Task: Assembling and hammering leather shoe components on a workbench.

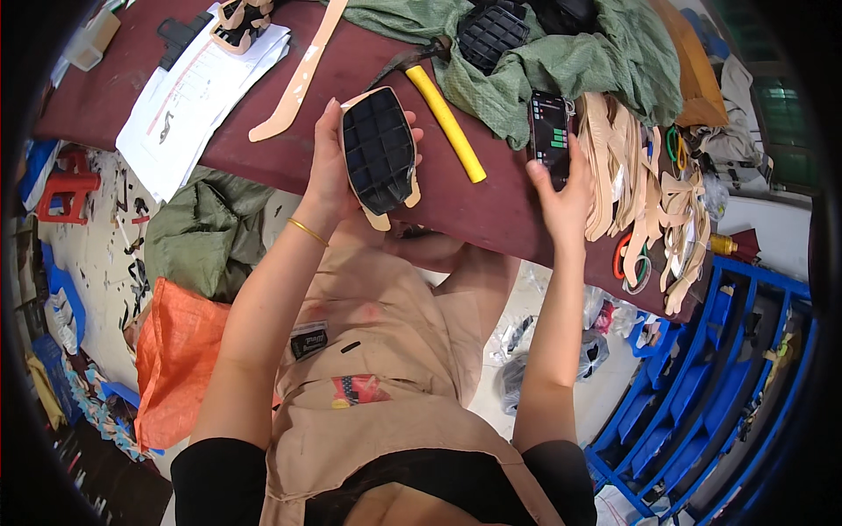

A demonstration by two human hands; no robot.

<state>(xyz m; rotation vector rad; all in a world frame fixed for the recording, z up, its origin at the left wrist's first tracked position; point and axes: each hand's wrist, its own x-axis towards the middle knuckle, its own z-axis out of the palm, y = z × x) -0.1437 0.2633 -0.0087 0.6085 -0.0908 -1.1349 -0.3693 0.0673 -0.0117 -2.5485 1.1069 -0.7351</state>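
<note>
My left hand (pixel 327 171) is closed around a black shoe sole piece (pixel 379 145) with a grid of ridges and tan leather-like edging, its gridded face turned up. Two tan tabs stick out at its lower end. At the right, my right hand (pixel 563 200) grips the lower part of a smartphone (pixel 550 136), thumb on one side and fingers on the other. Its screen is lit. Between the hands lies a hammer (pixel 449 127) with a yellow handle. To the left of the sole piece rests a long tan strip (pixel 294 92).
Printed papers (pixel 197 101) on a clipboard lie at the far left of the maroon tabletop (pixel 246 158). Green woven cloth (pixel 561 66) covers the back, with another gridded sole (pixel 491 35) on it. Tan strap bundles (pixel 614 167) and scissors (pixel 624 259) sit at right, near a blue rack (pixel 710 368).
</note>
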